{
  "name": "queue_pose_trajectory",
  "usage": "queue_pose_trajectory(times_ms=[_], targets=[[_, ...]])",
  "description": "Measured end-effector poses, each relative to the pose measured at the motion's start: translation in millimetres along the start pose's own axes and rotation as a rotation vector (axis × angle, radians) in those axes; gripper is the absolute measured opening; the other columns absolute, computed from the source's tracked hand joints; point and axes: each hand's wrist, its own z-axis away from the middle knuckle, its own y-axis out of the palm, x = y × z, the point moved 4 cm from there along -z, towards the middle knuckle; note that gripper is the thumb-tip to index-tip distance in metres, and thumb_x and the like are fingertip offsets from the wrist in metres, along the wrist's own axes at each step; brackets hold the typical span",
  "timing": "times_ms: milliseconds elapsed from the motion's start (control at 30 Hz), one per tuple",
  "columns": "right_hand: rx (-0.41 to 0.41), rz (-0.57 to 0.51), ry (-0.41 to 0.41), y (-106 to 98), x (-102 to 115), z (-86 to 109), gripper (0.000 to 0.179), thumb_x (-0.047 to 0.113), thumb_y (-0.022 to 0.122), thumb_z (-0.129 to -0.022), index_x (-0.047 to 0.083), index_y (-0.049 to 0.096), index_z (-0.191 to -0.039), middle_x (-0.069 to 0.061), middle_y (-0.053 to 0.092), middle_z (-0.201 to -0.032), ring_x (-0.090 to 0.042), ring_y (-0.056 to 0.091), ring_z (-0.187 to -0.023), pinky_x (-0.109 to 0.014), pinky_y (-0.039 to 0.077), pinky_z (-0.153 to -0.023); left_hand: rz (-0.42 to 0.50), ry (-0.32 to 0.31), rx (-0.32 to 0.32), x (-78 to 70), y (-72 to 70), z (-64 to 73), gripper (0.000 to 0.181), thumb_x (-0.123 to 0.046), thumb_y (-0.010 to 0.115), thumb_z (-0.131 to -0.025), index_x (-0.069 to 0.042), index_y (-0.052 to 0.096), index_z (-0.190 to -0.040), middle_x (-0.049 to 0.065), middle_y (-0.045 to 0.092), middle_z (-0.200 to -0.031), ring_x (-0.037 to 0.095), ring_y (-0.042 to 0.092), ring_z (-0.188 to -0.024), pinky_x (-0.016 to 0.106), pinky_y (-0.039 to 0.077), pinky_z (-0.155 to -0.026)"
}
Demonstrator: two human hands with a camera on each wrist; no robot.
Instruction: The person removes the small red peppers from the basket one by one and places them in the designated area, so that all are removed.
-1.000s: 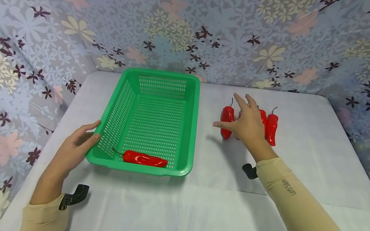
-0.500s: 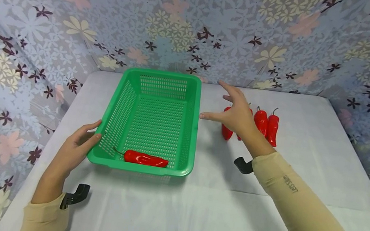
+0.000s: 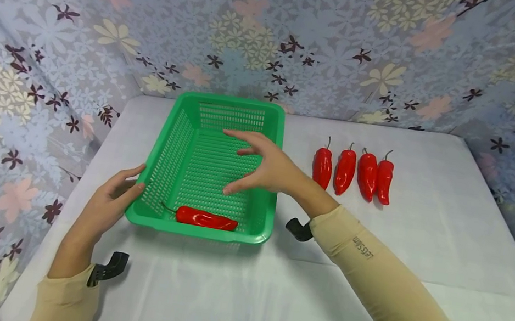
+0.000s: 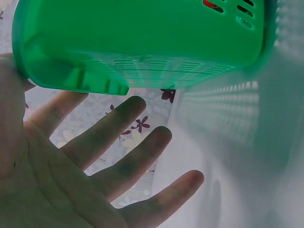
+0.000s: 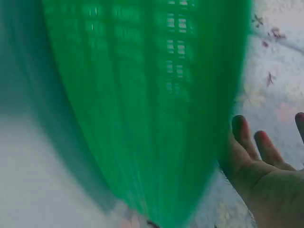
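A green perforated plastic basket [image 3: 197, 232] stands on the white-covered table. One red chili pepper [image 3: 206, 219] lies crosswise in the basket's near end, its stem to the left. My left hand [image 3: 103, 207] touches the left rim near the front corner; in the left wrist view its fingers [image 4: 137, 164] are straight and spread beside the basket wall. Over the basket hovers my right hand [image 3: 273, 168], fingers spread, thumb apart, holding nothing. In the right wrist view, part of that hand [image 5: 275, 185] shows past the blurred green wall [image 5: 137, 109].
Several red chili peppers [image 3: 344, 172] lie in a row on the table right of the basket, stems pointing away. Floral cloth [image 3: 335, 44] hangs behind the table and along its left side. A black wrist mount [image 3: 298, 229] sits under the right wrist.
My right hand has moved left from above the chili peppers to over the basket, uncovering the row. The left hand has stayed at the basket's rim.
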Motion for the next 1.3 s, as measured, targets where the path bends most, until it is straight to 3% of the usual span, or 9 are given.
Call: queue_pose_trajectory(times_ms=[200, 500, 733, 900, 1033, 1300], targets=[[0.14, 0.09, 0.017, 35.0, -10.7, -11.1, 0.099, 0.05, 0.087, -0.056, 0.048, 0.035, -0.139, 0.009, 0.032, -0.149, -0.018, 0.053, -0.123, -0.039, 0.05, -0.095, 0.005, 0.011, -0.006, 0.6, 0.6, -2.6, 0.056, -0.047, 0.048, -0.096, -0.032, 0.032, -0.147, 0.019, 0.04, -0.147, 0.042, 0.041, -0.133, 0.062, 0.039, -0.099], [0.239, 0.057, 0.029, 54.9, -13.4, -14.4, 0.094, 0.047, 0.086, -0.06, 0.048, 0.035, -0.139, 0.01, 0.03, -0.149, -0.025, 0.052, -0.124, -0.039, 0.05, -0.095, 0.011, 0.017, -0.004, 0.9, -0.5, -2.6, 0.056, -0.047, 0.049, -0.096, -0.033, 0.032, -0.147, 0.019, 0.042, -0.146, 0.04, 0.042, -0.132, 0.061, 0.039, -0.099], [0.324, 0.074, 0.052, 67.7, -17.9, -13.2, 0.093, 0.037, 0.087, -0.063, 0.043, 0.037, -0.141, 0.002, 0.032, -0.149, -0.033, 0.052, -0.124, -0.045, 0.047, -0.098, 0.012, 0.014, 0.003, 2.2, -0.1, -3.1, 0.056, -0.048, 0.048, -0.096, -0.034, 0.032, -0.147, 0.021, 0.044, -0.144, 0.04, 0.043, -0.131, 0.06, 0.04, -0.098], [0.441, 0.169, 0.078, 82.5, -21.3, -12.5, 0.088, 0.022, 0.08, -0.073, 0.034, 0.033, -0.146, -0.01, 0.035, -0.145, -0.032, 0.055, -0.12, -0.032, 0.053, -0.086, 0.01, 0.001, 0.0, 2.7, -0.3, -3.0, 0.056, -0.049, 0.047, -0.096, -0.034, 0.031, -0.147, 0.021, 0.043, -0.144, 0.041, 0.043, -0.131, 0.061, 0.04, -0.098], [0.517, 0.191, 0.147, 88.4, -24.0, -11.1, 0.083, 0.013, 0.075, -0.079, 0.032, 0.032, -0.147, -0.014, 0.037, -0.142, -0.03, 0.057, -0.118, -0.025, 0.054, -0.075, 0.012, -0.001, 0.001, 2.3, -0.1, -3.1, 0.056, -0.049, 0.047, -0.095, -0.034, 0.031, -0.147, 0.021, 0.043, -0.145, 0.041, 0.042, -0.132, 0.062, 0.039, -0.099], [0.558, 0.104, 0.257, 90.6, -26.3, -9.7, 0.083, 0.008, 0.075, -0.079, 0.036, 0.034, -0.146, -0.01, 0.041, -0.144, -0.021, 0.058, -0.114, -0.027, 0.056, -0.075, 0.012, -0.01, -0.002, 3.1, 0.0, -2.1, 0.057, -0.049, 0.047, -0.095, -0.034, 0.031, -0.148, 0.021, 0.041, -0.146, 0.042, 0.04, -0.133, 0.064, 0.037, -0.1]])
